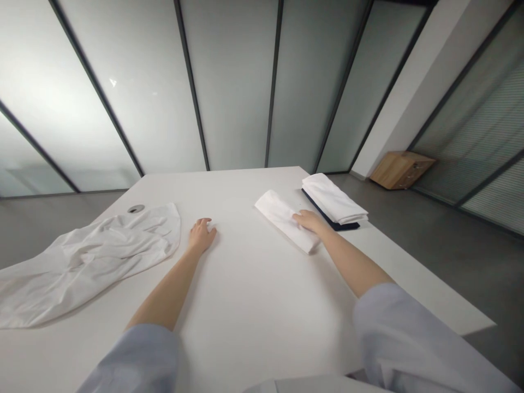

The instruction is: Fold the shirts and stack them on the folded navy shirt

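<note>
A folded white cloth (282, 217) lies slantwise on the white table (245, 305). My right hand (309, 220) is on its right side, thumb and fingers closed on the cloth's edge. My left hand (201, 234) hovers over or rests on the table left of the cloth, fingers apart and slightly curled, with nothing in it. Further left spreads a crumpled white garment (94, 256), close to my left hand but not touched by it. Beyond my right hand, a stack of folded white cloth (333, 197) sits on a dark folded cloth (347, 226) at the table's right edge.
A round metal grommet (136, 208) is set in the table near the crumpled garment. Frosted glass panels (233, 82) stand behind the table. On the floor at the right is a wooden cabinet (399, 169) beside a pillar.
</note>
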Available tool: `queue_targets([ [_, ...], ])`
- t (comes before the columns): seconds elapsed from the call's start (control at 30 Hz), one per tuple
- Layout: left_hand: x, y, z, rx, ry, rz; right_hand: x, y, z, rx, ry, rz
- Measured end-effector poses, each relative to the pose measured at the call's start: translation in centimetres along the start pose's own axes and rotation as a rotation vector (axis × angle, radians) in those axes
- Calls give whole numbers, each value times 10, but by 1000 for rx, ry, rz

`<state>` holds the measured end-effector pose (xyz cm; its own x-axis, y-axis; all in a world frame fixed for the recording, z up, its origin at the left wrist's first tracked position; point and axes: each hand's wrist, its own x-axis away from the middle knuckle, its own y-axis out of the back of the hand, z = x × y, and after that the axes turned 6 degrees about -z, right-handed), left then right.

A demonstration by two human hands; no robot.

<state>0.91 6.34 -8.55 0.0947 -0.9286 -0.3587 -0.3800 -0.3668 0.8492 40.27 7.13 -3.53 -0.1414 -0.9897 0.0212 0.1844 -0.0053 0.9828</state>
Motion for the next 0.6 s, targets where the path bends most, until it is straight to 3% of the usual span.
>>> queue_targets([
  [0.2, -1, 0, 1, -19, -20, 8, 18, 22, -32, 138, -69, -174],
  [0.37, -1, 1, 1, -19, -24, 27, 24, 61, -43, 213, -96, -343],
  [0.47, -1, 0, 3, -13, -30, 22, 15, 93, -59, 154, -118, -441],
  [0.6, -1, -3, 7, -13, -38, 7, -16, 130, -96, 22, -185, -523],
])
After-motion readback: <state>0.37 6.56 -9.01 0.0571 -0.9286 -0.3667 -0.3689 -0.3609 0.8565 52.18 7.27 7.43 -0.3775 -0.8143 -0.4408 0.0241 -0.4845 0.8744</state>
